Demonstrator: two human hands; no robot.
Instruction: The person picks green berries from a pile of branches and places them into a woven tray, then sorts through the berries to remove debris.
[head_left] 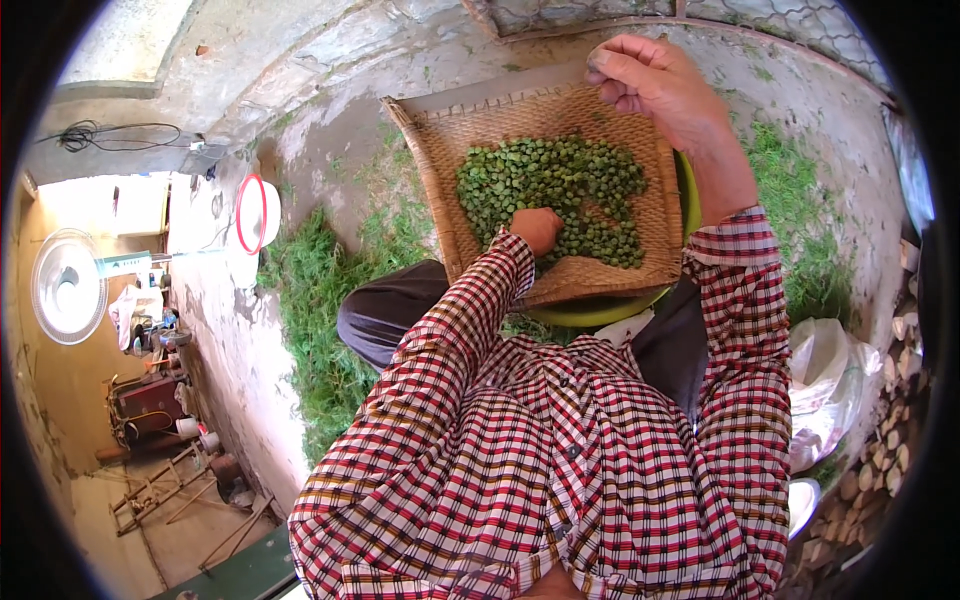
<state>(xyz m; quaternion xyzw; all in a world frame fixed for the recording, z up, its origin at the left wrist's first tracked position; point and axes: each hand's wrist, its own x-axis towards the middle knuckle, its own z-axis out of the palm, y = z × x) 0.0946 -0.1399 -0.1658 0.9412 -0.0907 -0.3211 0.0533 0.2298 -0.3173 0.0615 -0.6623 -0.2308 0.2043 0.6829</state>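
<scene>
Two hands are busy at a woven tray (455, 215) on the person's lap. The left hand (537, 229) sits bunched into the green peas (560, 190), fingers curled under and hidden among them, so I cannot tell whether it pinches any. The peas spread out ahead of and to the right of that hand. The right hand (650, 80) grips the tray's far rim, fingers pressed together over the edge. Beneath the tray, just under the right forearm, a green basin (600, 312) shows. A white plastic bag (830, 385) lies well off to the right.
</scene>
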